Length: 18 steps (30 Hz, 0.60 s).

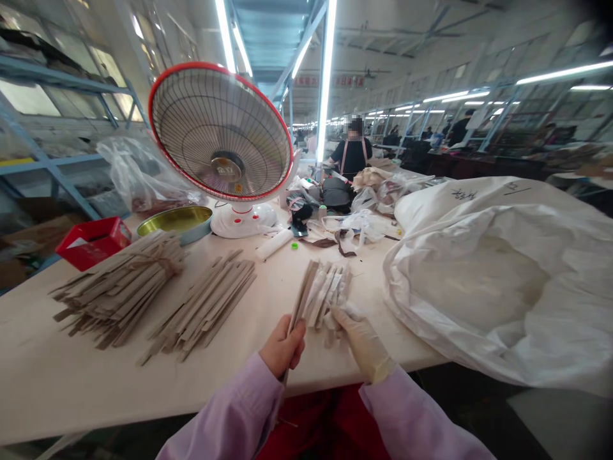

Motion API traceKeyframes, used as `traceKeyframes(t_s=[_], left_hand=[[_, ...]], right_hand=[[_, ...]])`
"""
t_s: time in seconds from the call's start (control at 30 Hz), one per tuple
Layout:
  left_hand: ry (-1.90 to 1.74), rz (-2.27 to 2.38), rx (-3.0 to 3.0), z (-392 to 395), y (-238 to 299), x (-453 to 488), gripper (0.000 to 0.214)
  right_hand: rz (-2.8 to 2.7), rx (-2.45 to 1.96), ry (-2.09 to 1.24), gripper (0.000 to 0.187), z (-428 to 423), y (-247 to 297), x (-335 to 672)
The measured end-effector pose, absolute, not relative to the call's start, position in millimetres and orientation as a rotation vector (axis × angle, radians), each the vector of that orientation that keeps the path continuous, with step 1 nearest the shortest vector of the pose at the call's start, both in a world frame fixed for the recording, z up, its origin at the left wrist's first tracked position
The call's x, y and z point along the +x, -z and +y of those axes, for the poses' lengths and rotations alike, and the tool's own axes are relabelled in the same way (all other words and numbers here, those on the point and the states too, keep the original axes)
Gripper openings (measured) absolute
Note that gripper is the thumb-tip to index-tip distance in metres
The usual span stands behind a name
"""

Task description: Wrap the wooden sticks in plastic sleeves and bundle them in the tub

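My left hand (284, 345) is closed around a few long grey-beige strips (305, 291), which stand tilted up out of the fist. My right hand (364, 342), in a pale thin glove, pinches a whitish strip end (331, 321) at the near end of a small pile. In that pile, white-wrapped strips (328, 287) lie side by side on the table, right beside the strips in my left hand. Farther left lie a loose pile of grey-beige strips (211, 300) and a thicker tied bundle (119, 281). The gloved fingertips are partly hidden.
A large open white sack (541, 204) covers the table's right side. A red-rimmed round heater (220, 134) stands at the back left, near a gold-lined tin (179, 220) and a red box (93, 243). Clutter with plastic bags (359, 220) lies behind; a person (353, 156) is farther off.
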<state>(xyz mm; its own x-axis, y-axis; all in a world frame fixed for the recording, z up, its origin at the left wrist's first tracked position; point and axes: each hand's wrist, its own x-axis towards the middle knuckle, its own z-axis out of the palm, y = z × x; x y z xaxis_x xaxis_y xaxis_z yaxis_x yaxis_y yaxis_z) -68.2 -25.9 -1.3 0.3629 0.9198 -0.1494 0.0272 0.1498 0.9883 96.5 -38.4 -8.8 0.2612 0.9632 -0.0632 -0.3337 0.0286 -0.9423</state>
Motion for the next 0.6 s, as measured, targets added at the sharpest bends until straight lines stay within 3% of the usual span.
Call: traceKeyframes(t_s=[0.3,0.6], left_hand=[[-0.609,0.975,1.003,-30.6,2.7,-89.7,0.055],[-0.483,0.872,0.865,-20.0,17.9,-78.3,0.055]], right_hand=[[-0.318,-0.837,-1.520,0.033,0.3,8.6,112.4],[-0.544,-0.924,-1.279,0.031,3.9,13.2,114.2]])
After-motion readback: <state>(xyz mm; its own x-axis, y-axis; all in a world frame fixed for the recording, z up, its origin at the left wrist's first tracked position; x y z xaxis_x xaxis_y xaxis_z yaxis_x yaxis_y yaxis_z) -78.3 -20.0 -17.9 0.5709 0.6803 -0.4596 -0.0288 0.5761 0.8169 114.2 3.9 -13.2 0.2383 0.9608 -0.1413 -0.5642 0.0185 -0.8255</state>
